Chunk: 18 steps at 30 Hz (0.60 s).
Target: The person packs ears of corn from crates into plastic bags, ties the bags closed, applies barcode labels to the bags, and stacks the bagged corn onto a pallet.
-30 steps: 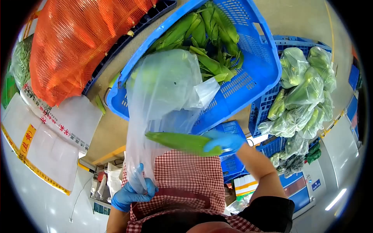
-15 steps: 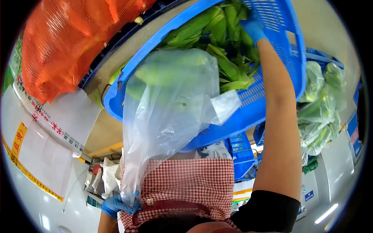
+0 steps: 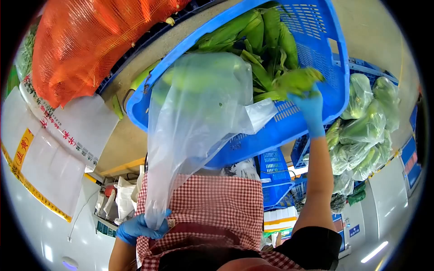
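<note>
My left hand (image 3: 143, 229), in a blue glove, is closed on the gathered end of a clear plastic bag (image 3: 181, 131). Several green ears of corn show through the film at the bag's far end, which rests in a blue crate (image 3: 334, 81). My right hand (image 3: 311, 106), gloved in blue too, grips an ear of corn in its husk (image 3: 298, 82), slightly blurred, over the crate's right part. Loose ears of corn in green husks (image 3: 262, 34) lie behind the bag in the crate.
An orange mesh sack (image 3: 86, 49) bulges at the upper left. Filled clear bags of green produce (image 3: 368, 122) are piled to the right. White printed sheeting (image 3: 68, 126) lies at the left, and another blue crate (image 3: 273, 174) stands below the main one.
My right hand has come back from the crate's far end towards me, bringing an ear of corn out of the pile. My left hand keeps its hold on the bag.
</note>
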{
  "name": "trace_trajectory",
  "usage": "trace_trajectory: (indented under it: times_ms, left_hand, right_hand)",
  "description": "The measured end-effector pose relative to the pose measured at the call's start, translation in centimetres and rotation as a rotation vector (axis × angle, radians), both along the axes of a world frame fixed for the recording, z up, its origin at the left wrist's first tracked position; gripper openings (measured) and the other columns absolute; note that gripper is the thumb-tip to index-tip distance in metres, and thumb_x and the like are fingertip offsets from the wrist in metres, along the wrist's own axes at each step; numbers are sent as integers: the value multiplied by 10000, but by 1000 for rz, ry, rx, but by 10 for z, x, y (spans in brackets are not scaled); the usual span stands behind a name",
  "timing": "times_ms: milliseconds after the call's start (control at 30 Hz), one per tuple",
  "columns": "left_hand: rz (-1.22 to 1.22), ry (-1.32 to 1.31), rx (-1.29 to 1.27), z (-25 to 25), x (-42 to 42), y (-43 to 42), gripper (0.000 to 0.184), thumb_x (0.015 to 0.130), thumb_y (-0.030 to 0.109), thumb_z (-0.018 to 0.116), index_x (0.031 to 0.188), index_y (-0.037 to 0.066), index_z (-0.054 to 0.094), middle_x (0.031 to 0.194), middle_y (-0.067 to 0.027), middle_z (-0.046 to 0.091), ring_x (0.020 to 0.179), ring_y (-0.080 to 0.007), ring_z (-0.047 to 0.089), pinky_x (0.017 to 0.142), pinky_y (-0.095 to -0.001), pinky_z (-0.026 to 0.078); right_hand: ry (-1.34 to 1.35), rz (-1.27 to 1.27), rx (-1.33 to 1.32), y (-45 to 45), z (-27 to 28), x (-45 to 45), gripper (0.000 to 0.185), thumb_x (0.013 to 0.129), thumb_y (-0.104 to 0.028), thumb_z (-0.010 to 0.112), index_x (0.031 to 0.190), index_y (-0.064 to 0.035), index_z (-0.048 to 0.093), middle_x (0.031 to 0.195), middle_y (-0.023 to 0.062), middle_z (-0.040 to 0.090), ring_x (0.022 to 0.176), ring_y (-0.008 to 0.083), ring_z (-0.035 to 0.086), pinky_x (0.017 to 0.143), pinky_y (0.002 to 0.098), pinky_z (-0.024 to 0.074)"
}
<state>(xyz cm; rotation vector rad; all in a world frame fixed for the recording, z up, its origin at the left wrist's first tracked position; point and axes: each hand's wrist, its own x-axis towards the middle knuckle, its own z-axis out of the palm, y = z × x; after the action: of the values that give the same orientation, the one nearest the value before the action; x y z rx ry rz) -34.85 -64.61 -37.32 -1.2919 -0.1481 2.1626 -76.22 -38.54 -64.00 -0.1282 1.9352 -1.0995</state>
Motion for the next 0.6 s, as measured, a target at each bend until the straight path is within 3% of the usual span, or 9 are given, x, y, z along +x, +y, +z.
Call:
trace_trajectory:
  times_ms: [33, 100, 200, 300, 400, 467, 533, 567, 600]
  left_hand:
    - [19, 28, -40, 2, -10, 2, 726, 679, -35, 635, 1320, 52, 307, 780, -48, 520, 687, -151, 474, 659, -276, 386]
    - [62, 81, -123, 3, -31, 5, 761, 675, -43, 630, 1340, 53, 272, 773, -46, 510, 671, -149, 467, 649, -278, 382]
    - [117, 135, -229, 7, -56, 4, 827, 649, -67, 630, 1362, 92, 243, 688, -47, 474, 619, -152, 440, 608, -264, 355]
    - [201, 98, -271, 14, -58, -1, 881, 608, -92, 626, 1367, 157, 253, 621, -70, 451, 565, -172, 432, 564, -274, 338]
    - [174, 48, -279, 15, -37, -12, 913, 576, -116, 612, 1365, 185, 262, 612, -101, 474, 535, -208, 444, 532, -309, 338]
    - [134, 35, -215, 12, -32, -16, 884, 575, -115, 619, 1351, 154, 293, 622, -104, 480, 547, -212, 449, 539, -313, 345]
    - [131, -49, -141, 11, -26, -18, 800, 585, -109, 638, 1310, 79, 358, 645, -101, 490, 578, -194, 458, 560, -294, 358]
    - [90, -29, -119, 8, -22, -22, 757, 622, -94, 635, 1308, 57, 353, 683, -82, 492, 607, -177, 457, 591, -276, 364]
    - [47, -11, -97, 4, -18, -27, 715, 659, -80, 631, 1306, 36, 349, 720, -64, 494, 637, -159, 455, 623, -259, 369]
  right_hand:
    - [-14, 24, 116, 2, 38, 5, 650, 619, -79, 744, 1190, 3, 444, 1134, 116, 541, 1026, 206, 536, 845, 320, 461]
    - [-216, 146, -95, 8, 99, 22, 621, 668, -78, 727, 1205, -1, 423, 1200, 128, 497, 1088, 234, 498, 900, 365, 437]
    - [-654, -57, -447, -19, 132, 86, 673, 681, -96, 709, 1258, -21, 371, 1215, 113, 475, 1072, 200, 503, 872, 327, 451]
    - [-544, 241, -492, -75, 135, 131, 652, 723, -143, 679, 1278, -42, 352, 1239, 89, 458, 1051, 204, 508, 882, 314, 436]
    - [121, 745, -354, -109, 122, 133, 563, 738, -160, 667, 1233, -47, 425, 1159, 89, 530, 951, 180, 556, 818, 295, 460]
    - [-319, 761, -338, -123, 113, 121, 459, 744, -137, 653, 1161, -38, 490, 1062, 82, 583, 891, 168, 578, 783, 289, 468]
    - [-621, 614, -242, -153, 114, 76, 255, 743, -95, 625, 979, 1, 599, 852, 73, 641, 779, 166, 605, 742, 294, 478]
    - [-842, -43, -257, -155, 80, 69, 201, 739, -60, 585, 920, 11, 639, 850, 98, 645, 711, 139, 606, 658, 245, 482]
    - [-483, 85, -333, -170, 30, 41, 188, 779, -103, 546, 885, 26, 631, 811, 95, 639, 724, 183, 613, 673, 287, 489]
